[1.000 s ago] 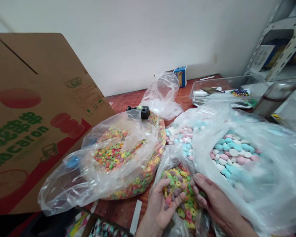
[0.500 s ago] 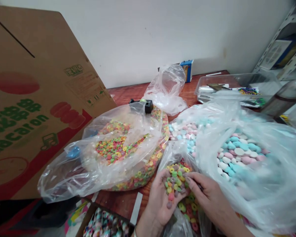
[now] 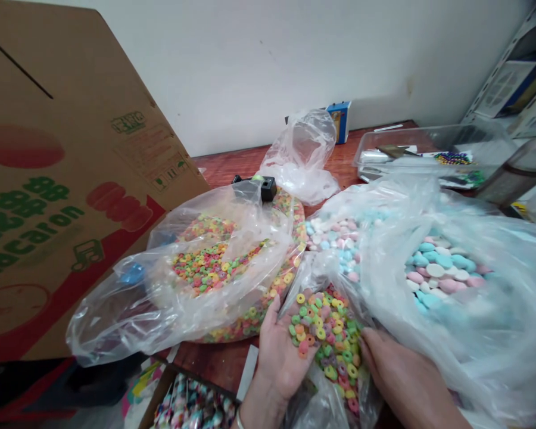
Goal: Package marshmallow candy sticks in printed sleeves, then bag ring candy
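My left hand (image 3: 279, 357) is palm up with its fingers flat under a scatter of colourful ring cereal (image 3: 306, 319). It is tilted at the mouth of a small clear plastic bag (image 3: 324, 387), which has more of the same rings in it. On the bag's right side, my right hand (image 3: 395, 366) is closed with its fingertips at the bag's edge. A large open clear bag of ring cereal (image 3: 245, 325) lies to the left of my hands. To the right lies a big bag of pink, blue and white candies (image 3: 444, 268).
A tall cardboard box (image 3: 93, 179) leans in from the left. Farther back are a crumpled clear bag (image 3: 301, 158), a black device (image 3: 268, 189) and a clear plastic tray (image 3: 429, 164). A box of wrapped sweets (image 3: 192, 405) sits below the table's front edge.
The left hand has tipped and moved a little left, and its rings have spread toward the bag. My right hand has drawn away from the palm to the bag's right edge.
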The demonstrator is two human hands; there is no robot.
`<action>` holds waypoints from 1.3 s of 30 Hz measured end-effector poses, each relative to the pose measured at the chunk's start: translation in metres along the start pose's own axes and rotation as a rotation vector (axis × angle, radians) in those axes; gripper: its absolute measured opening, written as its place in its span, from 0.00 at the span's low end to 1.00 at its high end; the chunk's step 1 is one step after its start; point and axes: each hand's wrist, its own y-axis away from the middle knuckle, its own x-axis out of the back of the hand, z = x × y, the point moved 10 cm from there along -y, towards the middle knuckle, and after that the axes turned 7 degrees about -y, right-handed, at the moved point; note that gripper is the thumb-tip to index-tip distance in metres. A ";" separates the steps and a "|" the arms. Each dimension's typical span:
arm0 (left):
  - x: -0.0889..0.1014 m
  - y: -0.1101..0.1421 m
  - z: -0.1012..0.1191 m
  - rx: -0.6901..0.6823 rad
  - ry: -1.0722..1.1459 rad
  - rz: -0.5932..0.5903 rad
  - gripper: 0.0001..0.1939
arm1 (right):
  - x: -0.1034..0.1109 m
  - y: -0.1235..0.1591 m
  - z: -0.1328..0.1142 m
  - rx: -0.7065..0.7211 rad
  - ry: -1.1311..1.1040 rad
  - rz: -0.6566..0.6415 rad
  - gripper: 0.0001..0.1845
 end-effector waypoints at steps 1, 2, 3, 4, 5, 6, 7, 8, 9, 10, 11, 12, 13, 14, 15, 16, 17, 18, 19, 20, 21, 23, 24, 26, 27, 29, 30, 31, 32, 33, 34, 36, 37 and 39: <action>-0.001 0.000 -0.001 0.004 0.001 -0.015 0.30 | 0.003 0.001 0.002 -0.009 0.031 0.003 0.10; -0.003 0.000 -0.001 0.009 0.000 -0.030 0.30 | 0.006 0.001 0.004 -0.016 0.047 0.010 0.11; -0.004 0.000 -0.002 0.012 -0.001 -0.044 0.30 | 0.008 0.001 0.005 -0.021 0.056 0.015 0.11; -0.005 0.000 -0.002 0.013 -0.002 -0.056 0.30 | 0.011 0.001 0.005 -0.020 0.051 0.022 0.11; -0.006 -0.001 -0.003 0.011 -0.001 -0.065 0.30 | 0.013 0.001 0.001 0.002 0.024 0.029 0.10; -0.007 -0.002 -0.003 0.006 0.002 -0.072 0.30 | 0.015 0.000 -0.005 0.039 -0.027 0.041 0.10; -0.008 -0.002 -0.002 -0.001 0.007 -0.082 0.30 | 0.018 -0.001 -0.014 0.088 -0.098 0.059 0.11; -0.010 -0.003 -0.002 -0.009 0.012 -0.094 0.30 | 0.022 -0.001 -0.023 0.142 -0.183 0.079 0.12; -0.012 -0.003 -0.001 -0.015 0.018 -0.105 0.29 | 0.025 -0.002 -0.033 0.192 -0.267 0.101 0.13; -0.013 -0.004 -0.002 -0.015 0.020 -0.112 0.29 | 0.029 -0.002 -0.042 0.236 -0.338 0.122 0.14; -0.014 -0.004 -0.002 -0.012 0.022 -0.117 0.29 | 0.032 -0.003 -0.050 0.267 -0.384 0.136 0.15; -0.014 -0.003 -0.003 -0.009 0.024 -0.118 0.29 | 0.033 -0.004 -0.057 0.289 -0.412 0.147 0.16; -0.014 -0.003 -0.003 -0.007 0.026 -0.116 0.29 | 0.035 -0.004 -0.063 0.315 -0.430 0.152 0.16; -0.013 -0.003 -0.003 -0.006 0.029 -0.113 0.30 | 0.035 -0.004 -0.068 0.342 -0.439 0.147 0.16; -0.013 -0.003 -0.003 -0.008 0.033 -0.115 0.30 | 0.033 -0.003 -0.073 0.367 -0.443 0.131 0.16; -0.013 -0.002 -0.003 -0.013 0.037 -0.125 0.30 | 0.030 -0.002 -0.076 0.386 -0.441 0.104 0.15; -0.013 -0.002 -0.002 -0.020 0.039 -0.139 0.31 | 0.027 0.000 -0.078 0.403 -0.434 0.067 0.13; -0.013 -0.003 -0.002 -0.026 0.039 -0.155 0.31 | 0.022 0.002 -0.079 0.418 -0.419 0.032 0.13; -0.012 -0.003 -0.001 -0.034 0.037 -0.171 0.31 | 0.019 0.004 -0.080 0.427 -0.401 0.009 0.13; -0.011 -0.004 -0.001 -0.041 0.033 -0.182 0.31 | 0.017 0.005 -0.079 0.431 -0.388 0.000 0.13; -0.010 -0.004 0.000 -0.045 0.028 -0.188 0.31 | 0.016 0.007 -0.078 0.428 -0.383 0.006 0.13; -0.007 -0.005 -0.001 -0.045 0.020 -0.186 0.31 | 0.017 0.007 -0.074 0.409 -0.394 0.041 0.12; -0.006 -0.006 -0.001 -0.043 0.014 -0.184 0.31 | 0.018 0.007 -0.073 0.402 -0.405 0.057 0.13; -0.006 -0.005 -0.002 -0.040 0.005 -0.181 0.31 | 0.017 0.007 -0.073 0.403 -0.413 0.056 0.16; -0.007 -0.005 -0.002 -0.040 0.002 -0.181 0.32 | 0.015 0.007 -0.073 0.402 -0.410 0.043 0.16; -0.010 -0.003 -0.002 -0.038 -0.001 -0.189 0.32 | 0.014 0.005 -0.073 0.388 -0.417 0.032 0.15; -0.012 -0.002 -0.003 -0.035 -0.003 -0.195 0.32 | 0.016 0.004 -0.073 0.377 -0.423 0.049 0.14; -0.014 -0.001 -0.004 -0.029 -0.009 -0.200 0.32 | 0.021 0.002 -0.072 0.372 -0.428 0.084 0.14; -0.016 0.000 -0.004 -0.022 -0.020 -0.202 0.32 | 0.026 0.000 -0.072 0.375 -0.426 0.133 0.14; -0.017 0.001 -0.005 -0.019 -0.035 -0.200 0.31 | 0.032 -0.003 -0.073 0.385 -0.410 0.180 0.15; -0.017 0.001 -0.006 -0.017 -0.052 -0.192 0.31 | 0.037 -0.006 -0.075 0.401 -0.378 0.219 0.16; -0.014 0.001 -0.007 -0.016 -0.085 -0.148 0.29 | 0.040 -0.013 -0.081 0.439 -0.277 0.259 0.18; -0.012 0.001 -0.007 -0.017 -0.096 -0.119 0.29 | 0.039 -0.017 -0.083 0.453 -0.220 0.265 0.18; -0.008 0.002 -0.006 -0.022 -0.105 -0.084 0.28 | 0.034 -0.025 -0.086 0.472 -0.129 0.254 0.17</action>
